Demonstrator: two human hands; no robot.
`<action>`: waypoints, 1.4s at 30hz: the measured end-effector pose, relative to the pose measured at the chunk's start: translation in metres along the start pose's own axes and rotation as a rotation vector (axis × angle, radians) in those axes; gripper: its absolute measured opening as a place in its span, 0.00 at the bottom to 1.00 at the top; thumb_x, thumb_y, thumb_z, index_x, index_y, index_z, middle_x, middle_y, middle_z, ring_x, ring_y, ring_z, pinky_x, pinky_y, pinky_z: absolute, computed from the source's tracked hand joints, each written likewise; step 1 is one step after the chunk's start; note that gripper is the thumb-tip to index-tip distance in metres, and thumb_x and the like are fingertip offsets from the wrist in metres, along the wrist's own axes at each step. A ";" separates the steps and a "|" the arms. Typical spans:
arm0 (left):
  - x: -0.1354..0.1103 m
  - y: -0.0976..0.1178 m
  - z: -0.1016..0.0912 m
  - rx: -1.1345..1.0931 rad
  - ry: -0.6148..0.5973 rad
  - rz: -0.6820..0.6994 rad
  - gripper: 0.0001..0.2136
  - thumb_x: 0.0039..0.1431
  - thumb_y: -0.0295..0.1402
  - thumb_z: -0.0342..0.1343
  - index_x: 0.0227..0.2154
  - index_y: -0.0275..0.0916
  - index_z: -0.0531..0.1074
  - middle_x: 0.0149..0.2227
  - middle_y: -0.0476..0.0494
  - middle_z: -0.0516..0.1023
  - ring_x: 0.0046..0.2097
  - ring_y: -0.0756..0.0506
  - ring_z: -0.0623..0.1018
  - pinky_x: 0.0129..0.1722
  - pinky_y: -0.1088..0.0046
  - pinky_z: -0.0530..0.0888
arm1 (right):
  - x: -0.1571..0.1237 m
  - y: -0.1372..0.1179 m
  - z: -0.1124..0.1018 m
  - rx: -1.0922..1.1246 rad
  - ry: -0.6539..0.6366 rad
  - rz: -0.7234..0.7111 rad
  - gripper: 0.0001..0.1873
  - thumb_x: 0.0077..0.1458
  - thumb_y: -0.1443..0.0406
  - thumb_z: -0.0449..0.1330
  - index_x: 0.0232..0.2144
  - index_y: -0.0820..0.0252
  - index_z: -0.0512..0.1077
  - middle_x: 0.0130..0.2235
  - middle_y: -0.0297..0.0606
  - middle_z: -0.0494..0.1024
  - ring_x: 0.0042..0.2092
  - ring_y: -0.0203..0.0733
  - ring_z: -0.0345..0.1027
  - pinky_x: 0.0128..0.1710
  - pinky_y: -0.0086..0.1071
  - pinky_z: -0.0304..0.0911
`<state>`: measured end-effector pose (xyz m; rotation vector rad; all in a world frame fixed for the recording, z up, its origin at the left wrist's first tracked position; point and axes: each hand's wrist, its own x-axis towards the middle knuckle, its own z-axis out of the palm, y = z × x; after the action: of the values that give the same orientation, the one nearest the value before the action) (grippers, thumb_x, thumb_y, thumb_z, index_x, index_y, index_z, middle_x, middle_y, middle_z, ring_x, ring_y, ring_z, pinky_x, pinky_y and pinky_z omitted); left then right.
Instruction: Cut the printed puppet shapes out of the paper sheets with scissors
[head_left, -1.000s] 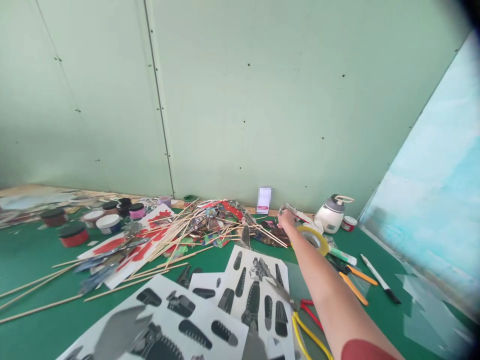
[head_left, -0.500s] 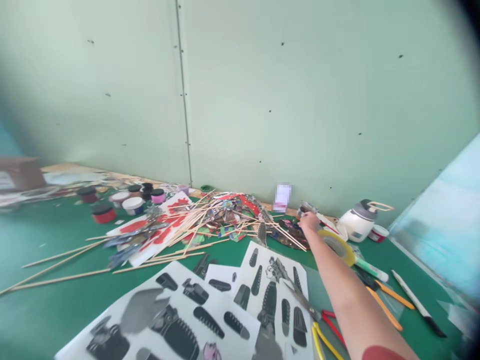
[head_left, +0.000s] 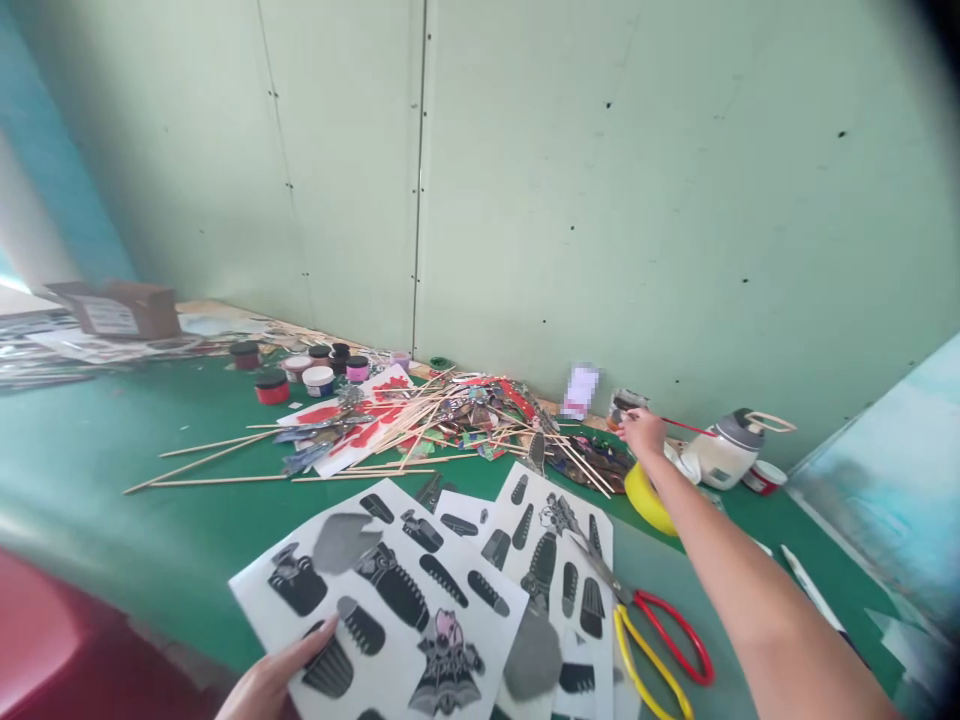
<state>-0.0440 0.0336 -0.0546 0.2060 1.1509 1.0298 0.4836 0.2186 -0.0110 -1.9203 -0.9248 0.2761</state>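
Observation:
My left hand (head_left: 274, 680) comes in at the bottom, its thumb on top of a white printed sheet (head_left: 390, 590) and the other fingers hidden under it. Dark, rounded shapes and a winged figure are printed on this sheet. Reaching to the back, my right hand (head_left: 641, 433) is closed beside a small dark-smeared container (head_left: 628, 401). A thin red stick (head_left: 688, 427), like a brush handle, sticks out to the right from its fingers; the tip is hidden. More printed sheets (head_left: 551, 620) lie between my hands, with red-and-yellow-handled scissors (head_left: 630, 597) across them.
Thin wooden sticks (head_left: 405, 430) and painted cutouts (head_left: 480, 410) are heaped at the back middle. Paint jars (head_left: 319, 381) stand left of them. Yellow tape (head_left: 646, 502), a white bottle (head_left: 726, 455) and a small tub (head_left: 765, 477) are near my right arm. A cardboard box (head_left: 124, 308) stands far left.
My view has swung left. My left hand has come into view, holding the front sheet, which now shows more of its lower part. The red stick now extends out from my right hand.

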 end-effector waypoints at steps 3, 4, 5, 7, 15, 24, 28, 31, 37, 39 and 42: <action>0.000 0.000 0.001 -0.020 0.008 -0.013 0.34 0.49 0.19 0.65 0.61 0.28 0.64 0.41 0.27 0.83 0.44 0.24 0.81 0.41 0.45 0.80 | -0.023 -0.016 -0.006 0.060 -0.070 -0.005 0.13 0.65 0.62 0.60 0.49 0.63 0.71 0.45 0.40 0.77 0.39 0.40 0.75 0.37 0.37 0.74; 0.000 0.000 0.001 -0.018 0.008 -0.014 0.33 0.49 0.20 0.64 0.61 0.28 0.65 0.41 0.27 0.83 0.44 0.24 0.81 0.41 0.45 0.80 | -0.033 -0.022 -0.008 0.078 -0.097 -0.020 0.13 0.65 0.62 0.60 0.49 0.63 0.71 0.45 0.39 0.78 0.38 0.40 0.75 0.36 0.36 0.74; 0.000 0.000 0.000 -0.010 0.004 -0.013 0.32 0.50 0.20 0.64 0.61 0.28 0.65 0.41 0.27 0.83 0.44 0.24 0.81 0.41 0.45 0.80 | -0.045 -0.029 -0.010 0.093 -0.125 -0.038 0.13 0.65 0.62 0.60 0.48 0.63 0.72 0.44 0.39 0.78 0.38 0.39 0.75 0.36 0.36 0.74; -0.001 -0.002 -0.001 0.016 -0.020 0.003 0.30 0.51 0.21 0.64 0.59 0.26 0.66 0.41 0.26 0.83 0.44 0.25 0.81 0.43 0.44 0.79 | -0.073 -0.043 -0.011 0.119 -0.184 -0.083 0.11 0.65 0.62 0.60 0.46 0.64 0.72 0.40 0.37 0.78 0.34 0.37 0.75 0.33 0.33 0.74; -0.022 -0.022 -0.017 -0.018 -0.150 -0.025 0.24 0.55 0.26 0.63 0.53 0.20 0.69 0.40 0.24 0.83 0.44 0.26 0.82 0.47 0.46 0.77 | -0.214 -0.095 0.016 0.284 -0.438 -0.318 0.14 0.60 0.57 0.63 0.39 0.63 0.75 0.28 0.32 0.79 0.26 0.36 0.76 0.27 0.30 0.73; -0.054 -0.051 -0.058 -0.301 -0.334 -0.068 0.18 0.59 0.32 0.59 0.48 0.21 0.73 0.40 0.24 0.83 0.43 0.30 0.83 0.49 0.54 0.75 | -0.333 -0.157 0.111 0.419 -0.770 -0.368 0.17 0.56 0.53 0.65 0.35 0.61 0.76 0.24 0.33 0.80 0.24 0.40 0.77 0.23 0.31 0.73; -0.063 -0.056 -0.090 -0.374 -0.297 -0.098 0.19 0.58 0.32 0.58 0.48 0.20 0.73 0.38 0.24 0.83 0.43 0.29 0.83 0.48 0.53 0.74 | -0.376 -0.185 0.168 0.392 -0.904 -0.383 0.10 0.64 0.62 0.61 0.36 0.65 0.74 0.26 0.28 0.76 0.24 0.32 0.72 0.24 0.27 0.70; -0.067 -0.059 -0.107 -0.414 -0.285 -0.151 0.21 0.57 0.33 0.59 0.50 0.22 0.72 0.39 0.25 0.84 0.43 0.28 0.82 0.48 0.51 0.74 | -0.405 -0.201 0.210 0.355 -0.994 -0.364 0.09 0.65 0.63 0.60 0.39 0.65 0.74 0.29 0.30 0.76 0.25 0.32 0.71 0.25 0.27 0.70; -0.055 -0.074 -0.119 -0.447 -0.235 -0.205 0.23 0.55 0.31 0.60 0.52 0.22 0.71 0.37 0.24 0.83 0.45 0.25 0.81 0.48 0.47 0.74 | -0.439 -0.217 0.263 0.292 -1.117 -0.308 0.09 0.65 0.63 0.60 0.43 0.64 0.73 0.35 0.34 0.78 0.29 0.34 0.73 0.28 0.29 0.72; -0.048 -0.078 -0.120 -0.448 -0.234 -0.212 0.25 0.53 0.30 0.62 0.53 0.22 0.71 0.37 0.23 0.83 0.46 0.24 0.81 0.47 0.47 0.74 | -0.442 -0.220 0.272 0.281 -1.125 -0.293 0.10 0.65 0.63 0.59 0.44 0.64 0.73 0.37 0.35 0.78 0.31 0.35 0.73 0.30 0.30 0.72; -0.045 -0.080 -0.117 -0.452 -0.244 -0.234 0.27 0.51 0.29 0.64 0.54 0.23 0.70 0.38 0.24 0.84 0.46 0.24 0.81 0.46 0.47 0.75 | -0.441 -0.224 0.283 0.281 -1.114 -0.277 0.11 0.65 0.62 0.59 0.46 0.64 0.72 0.39 0.36 0.78 0.32 0.36 0.74 0.31 0.32 0.73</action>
<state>-0.0971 -0.0853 -0.1265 -0.1571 0.6813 0.9974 -0.0815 0.1549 -0.0523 -1.2660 -1.7171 1.3022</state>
